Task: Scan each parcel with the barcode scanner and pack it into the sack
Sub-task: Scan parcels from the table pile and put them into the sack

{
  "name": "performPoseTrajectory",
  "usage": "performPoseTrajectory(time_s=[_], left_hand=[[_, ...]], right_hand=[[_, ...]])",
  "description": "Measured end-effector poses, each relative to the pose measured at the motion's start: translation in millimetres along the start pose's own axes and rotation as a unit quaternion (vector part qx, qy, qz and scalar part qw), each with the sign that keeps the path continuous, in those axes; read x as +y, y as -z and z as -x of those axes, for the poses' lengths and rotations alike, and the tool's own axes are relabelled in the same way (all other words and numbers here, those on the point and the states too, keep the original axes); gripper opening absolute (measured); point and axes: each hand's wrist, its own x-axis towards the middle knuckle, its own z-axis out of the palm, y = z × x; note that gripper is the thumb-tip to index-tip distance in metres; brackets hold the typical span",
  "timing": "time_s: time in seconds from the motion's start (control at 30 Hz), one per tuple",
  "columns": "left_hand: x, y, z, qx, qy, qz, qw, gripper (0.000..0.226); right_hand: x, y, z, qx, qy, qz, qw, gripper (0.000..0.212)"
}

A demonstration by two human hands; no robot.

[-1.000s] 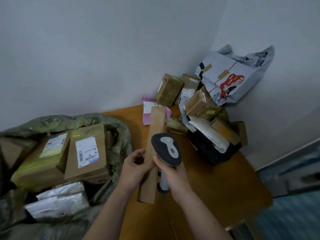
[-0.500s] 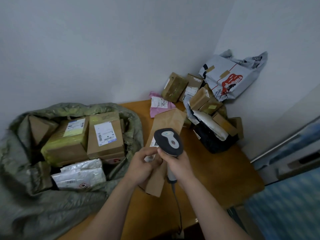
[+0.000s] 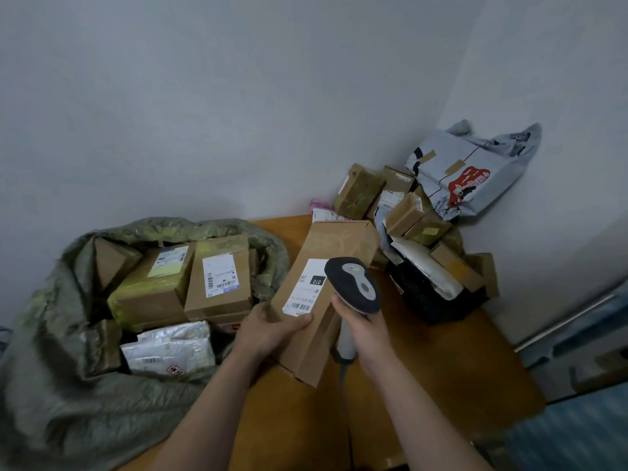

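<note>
My left hand (image 3: 272,329) grips a long brown cardboard parcel (image 3: 334,244) by its left edge, holding it slanted above the table with its white barcode label (image 3: 303,289) facing up. My right hand (image 3: 365,329) is closed around the grey handle of the barcode scanner (image 3: 353,283), whose dark head hovers over the parcel's right side, next to the label. The open grey-green sack (image 3: 61,385) lies at the left, holding several brown boxes (image 3: 217,277) and white mailers (image 3: 170,350).
A pile of brown boxes (image 3: 360,190), a pink mailer (image 3: 319,203), a black bag (image 3: 428,297) and a large grey printed mailer (image 3: 469,171) fills the far right corner of the orange table (image 3: 441,368). The scanner's cable (image 3: 346,402) hangs toward the table's front edge. Walls stand behind and to the right.
The parcel has been turned from edge-on until its broad labelled face points up. The scanner head stays over it. The view has shifted left, showing more of the sack.
</note>
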Motion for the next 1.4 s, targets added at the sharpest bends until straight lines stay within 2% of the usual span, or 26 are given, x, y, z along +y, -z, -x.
performPoseTrajectory(time_s=[0.07, 0.13, 0.2, 0.27, 0.37, 0.47, 0.53, 0.6, 0.7, 0.83, 0.97, 1.03, 1.13, 1.23, 1.33, 1.4], left_hand=[[-2.5, 0.3, -0.5, -0.013, 0.015, 0.025, 0.999, 0.12], [-5.2, 3.4, -4.4, -0.017, 0.018, 0.042, 0.999, 0.121], [-5.2, 6.7, -6.1, -0.018, 0.032, 0.079, 0.996, 0.118], [-4.8, 6.1, -3.9, -0.019, 0.062, 0.113, 0.992, 0.103], [-5.7, 0.0, 2.6, -0.019, 0.098, 0.186, 0.977, 0.091], [-4.1, -4.0, 10.2, 0.024, 0.119, 0.277, 0.953, 0.108], [-7.4, -6.1, 8.2, 0.057, 0.138, 0.361, 0.921, 0.126], [-3.5, -12.6, 9.7, 0.052, 0.141, 0.391, 0.908, 0.131], [15.2, -27.7, 25.6, 0.034, 0.138, 0.351, 0.925, 0.118], [27.7, -35.1, 31.4, 0.028, 0.118, 0.331, 0.936, 0.112], [48.3, -35.8, 33.1, 0.065, 0.065, 0.341, 0.936, 0.141], [61.6, -32.5, 31.2, 0.107, 0.032, 0.351, 0.93, 0.14], [85.4, -19.2, 25.9, 0.166, -0.064, 0.27, 0.946, 0.101], [106.4, -4.0, 19.7, 0.196, -0.186, 0.106, 0.957, 0.069], [126.8, 8.7, 10.2, 0.177, -0.256, -0.068, 0.948, 0.051], [137.6, 15.5, -0.1, 0.167, -0.276, -0.212, 0.922, 0.046]], right_hand=[[-4.5, 5.9, -1.6, -0.002, -0.004, -0.018, 1.0, 0.066], [-7.0, 13.1, -5.7, 0.007, -0.001, -0.032, 0.999, 0.072], [-4.8, 19.8, -11.6, 0.016, -0.001, -0.05, 0.999, 0.061], [-0.5, 24.1, -15.3, 0.031, -0.007, -0.07, 0.997, 0.045], [4.9, 26.3, -19.3, 0.045, -0.033, -0.086, 0.995, 0.037], [4.9, 27.2, -24.3, 0.057, -0.026, -0.106, 0.992, 0.039], [5.1, 27.5, -27.6, 0.067, -0.024, -0.117, 0.99, 0.046], [9.7, 26.5, -30.8, 0.072, -0.031, -0.127, 0.989, 0.05], [9.3, 23.9, -32.5, 0.085, -0.031, -0.125, 0.988, 0.05], [1.0, 31.1, -37.0, 0.107, -0.026, -0.129, 0.985, 0.039], [-5.2, 32.5, -35.2, 0.112, -0.032, -0.145, 0.983, 0.051], [-6.5, 30.8, -32.9, 0.096, -0.038, -0.151, 0.983, 0.049], [-3.4, 30.7, -32.1, 0.073, -0.043, -0.106, 0.991, 0.046], [-2.9, 33.7, -31.3, 0.042, -0.033, -0.018, 0.998, 0.018], [-0.5, 34.0, -26.8, 0.003, -0.006, 0.046, 0.999, 0.019], [3.1, 33.4, -23.9, -0.027, 0.004, 0.072, 0.997, 0.016]])
